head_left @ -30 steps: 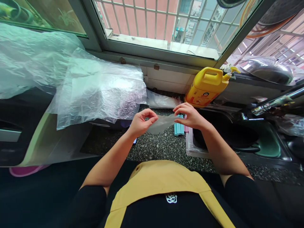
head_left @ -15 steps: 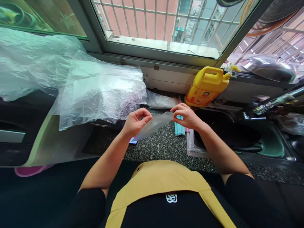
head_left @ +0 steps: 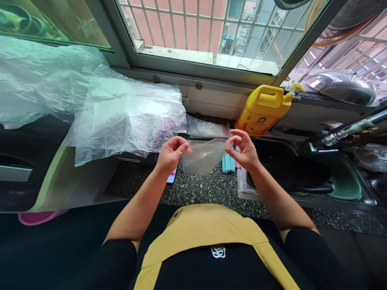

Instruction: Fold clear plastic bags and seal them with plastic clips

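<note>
A translucent, frosted plastic bag (head_left: pixel 204 158) hangs between my two hands above the speckled countertop. My left hand (head_left: pixel 171 155) pinches its left upper corner between thumb and fingers. At the opposite upper corner, my right hand (head_left: pixel 243 151) is closed on the bag with thumb and fingertips. Below the bag to the right lie teal sealing clips (head_left: pixel 228 163), with pink ones (head_left: pixel 237 157) beside them. A phone (head_left: pixel 171 176) with a lit screen rests partly behind my left hand. Behind the bag lies a clear packet (head_left: pixel 205 128) against the tiled wall.
Large clear plastic sheets (head_left: pixel 130 117) drape over the dark appliance at left. A yellow pump jug (head_left: pixel 263 110) stands by the wall. Right of it is a sink (head_left: pixel 347 177) holding a black pan (head_left: pixel 290 167), under a faucet (head_left: pixel 335 138). A clear tray (head_left: pixel 246 189) sits at the sink's left edge.
My right hand has moved slightly right and my left hand slightly left. The bag between them has swung to face me more broadly, uncovering more of the phone.
</note>
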{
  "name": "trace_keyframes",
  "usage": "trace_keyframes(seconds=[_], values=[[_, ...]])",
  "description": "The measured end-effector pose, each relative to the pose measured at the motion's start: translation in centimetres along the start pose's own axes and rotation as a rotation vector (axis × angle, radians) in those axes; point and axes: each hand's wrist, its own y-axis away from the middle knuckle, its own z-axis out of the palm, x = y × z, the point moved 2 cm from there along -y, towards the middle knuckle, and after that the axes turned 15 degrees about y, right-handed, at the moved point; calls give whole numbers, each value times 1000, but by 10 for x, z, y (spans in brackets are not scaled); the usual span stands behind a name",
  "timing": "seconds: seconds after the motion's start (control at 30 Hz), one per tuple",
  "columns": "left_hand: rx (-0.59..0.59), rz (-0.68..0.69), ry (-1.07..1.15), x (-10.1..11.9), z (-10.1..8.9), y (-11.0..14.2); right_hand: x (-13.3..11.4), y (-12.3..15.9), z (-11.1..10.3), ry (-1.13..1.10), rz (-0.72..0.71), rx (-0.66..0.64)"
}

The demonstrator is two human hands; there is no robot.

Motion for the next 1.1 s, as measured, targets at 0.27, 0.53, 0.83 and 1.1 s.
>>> trace_keyframes(seconds=[0.27,0.53,0.83,1.1], values=[[4,26,35,0,-4,1,12,4,19,-127,273,-49],[71,482,-468,20,-5,6,-4,2,8,60,104,-52],[-626,314,-833,17,61,-36,-4,3,4,96,89,-127],[-627,196,-607,31,67,-41,67,40,16,-227,312,-315]])
